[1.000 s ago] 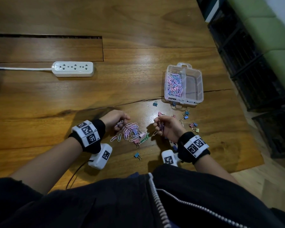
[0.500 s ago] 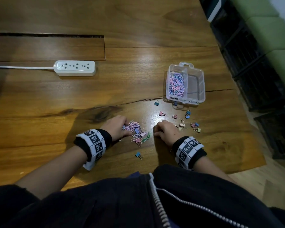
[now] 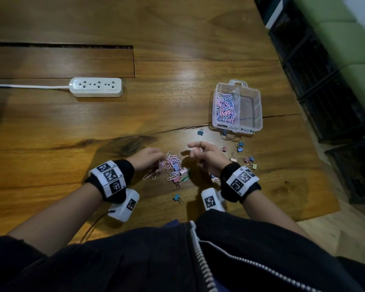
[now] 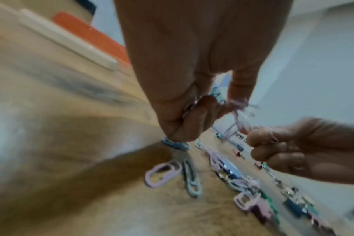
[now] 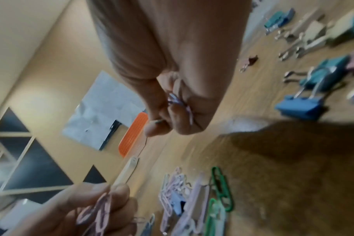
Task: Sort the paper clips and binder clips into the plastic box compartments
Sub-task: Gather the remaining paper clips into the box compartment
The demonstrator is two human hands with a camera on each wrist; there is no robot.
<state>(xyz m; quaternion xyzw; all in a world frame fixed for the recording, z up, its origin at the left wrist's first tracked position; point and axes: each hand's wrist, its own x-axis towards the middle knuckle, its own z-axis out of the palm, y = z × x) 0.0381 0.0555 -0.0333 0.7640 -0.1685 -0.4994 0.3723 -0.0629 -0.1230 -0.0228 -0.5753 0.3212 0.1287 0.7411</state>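
A clear plastic box [image 3: 259, 114] sits at the far right; its left compartment holds pastel paper clips [image 3: 226, 108] and its right one looks bare. A loose pile of paper clips [image 3: 175, 167] lies on the table between my hands. My left hand [image 3: 150, 158] [image 4: 192, 121] pinches several pink clips at the pile's left edge. Just above the table to the pile's right, my right hand [image 3: 204, 153] [image 5: 172, 108] is curled round a few paper clips. Small binder clips [image 3: 240, 145] are scattered right of that hand, and one blue binder clip [image 3: 177, 198] lies nearer me.
A white power strip [image 3: 97, 87] with its cord lies at the far left. A dark crack runs across the wooden table [image 3: 72, 127] just before the box. The table's right edge [image 3: 316, 165] drops off to dark crates and a green seat.
Both hands have lifted off the table from knuckles-down, each now holding paper clips; the right hand has risen a little toward the box.
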